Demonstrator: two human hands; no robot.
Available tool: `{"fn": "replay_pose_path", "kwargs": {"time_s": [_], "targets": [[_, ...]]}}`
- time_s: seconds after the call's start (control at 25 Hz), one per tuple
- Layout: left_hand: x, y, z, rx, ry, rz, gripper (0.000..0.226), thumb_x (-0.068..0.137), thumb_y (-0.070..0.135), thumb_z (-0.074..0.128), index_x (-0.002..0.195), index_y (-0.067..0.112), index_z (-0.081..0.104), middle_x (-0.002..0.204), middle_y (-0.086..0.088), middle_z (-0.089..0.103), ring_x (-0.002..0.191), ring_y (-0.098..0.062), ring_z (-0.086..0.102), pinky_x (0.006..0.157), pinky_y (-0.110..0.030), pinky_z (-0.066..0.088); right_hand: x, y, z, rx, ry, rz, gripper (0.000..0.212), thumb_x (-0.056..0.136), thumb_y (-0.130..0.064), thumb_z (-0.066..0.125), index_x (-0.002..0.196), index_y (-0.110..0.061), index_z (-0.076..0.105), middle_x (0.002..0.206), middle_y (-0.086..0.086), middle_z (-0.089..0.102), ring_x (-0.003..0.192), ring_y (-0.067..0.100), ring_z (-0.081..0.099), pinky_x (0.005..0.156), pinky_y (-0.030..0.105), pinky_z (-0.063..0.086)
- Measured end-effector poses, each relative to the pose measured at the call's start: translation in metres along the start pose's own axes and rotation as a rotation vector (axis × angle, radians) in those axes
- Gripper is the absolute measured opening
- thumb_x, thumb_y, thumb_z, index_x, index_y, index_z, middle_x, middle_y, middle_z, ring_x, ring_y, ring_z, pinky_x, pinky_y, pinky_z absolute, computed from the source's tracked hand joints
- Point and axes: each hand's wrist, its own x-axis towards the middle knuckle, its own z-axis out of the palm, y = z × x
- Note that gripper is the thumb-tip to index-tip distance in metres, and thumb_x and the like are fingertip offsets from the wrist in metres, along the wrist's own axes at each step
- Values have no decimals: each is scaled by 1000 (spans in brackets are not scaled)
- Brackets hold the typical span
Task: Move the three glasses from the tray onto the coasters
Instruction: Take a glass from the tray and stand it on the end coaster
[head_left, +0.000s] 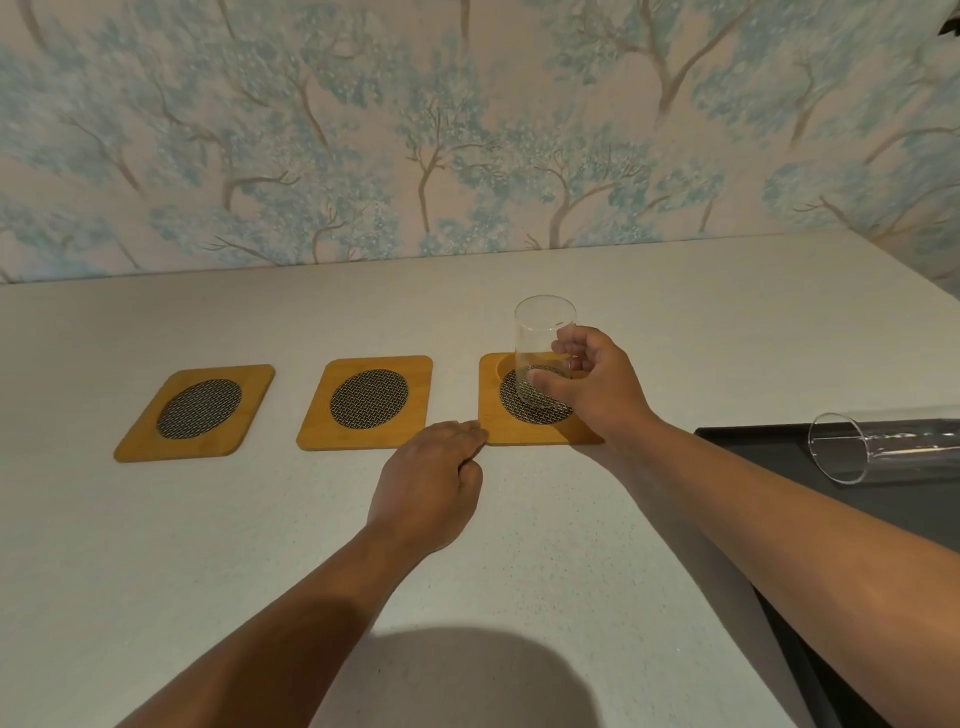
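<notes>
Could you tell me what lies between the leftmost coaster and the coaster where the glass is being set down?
The middle coaster lies between the leftmost coaster and the right coaster under the glass, as the head view shows. It carries no glass.

We face a pale speckled countertop (156, 545), and behind its far edge rises a wall (363, 130) papered with blue-leaved trees on a pinkish ground (the brown trunks curve and fork). On the countertop's near edge lies a soft rounded shadow (467, 675).
</notes>
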Motion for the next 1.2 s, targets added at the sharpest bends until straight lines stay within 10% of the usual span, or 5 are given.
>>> {"fn": "replay_pose_path", "kwargs": {"time_s": [0.28, 1.2], "targets": [[0, -2, 2, -4, 9, -2, 40, 94, 14, 54, 132, 21, 66, 137, 6, 63, 127, -8, 53, 101, -15, 31, -5, 9, 5, 22, 0, -34, 73, 69, -40, 92, 130, -33, 54, 125, -11, 63, 114, 10, 60, 94, 32, 56], [0, -3, 4, -9, 22, -4, 42, 92, 21, 53, 132, 22, 65, 136, 7, 64, 126, -6, 52, 101, -16, 32, -1, 21, 5, -149, -42, -46, 97, 69, -38, 91, 150, -27, 40, 120, -10, 61, 111, 5, 56, 88, 22, 49]]}}
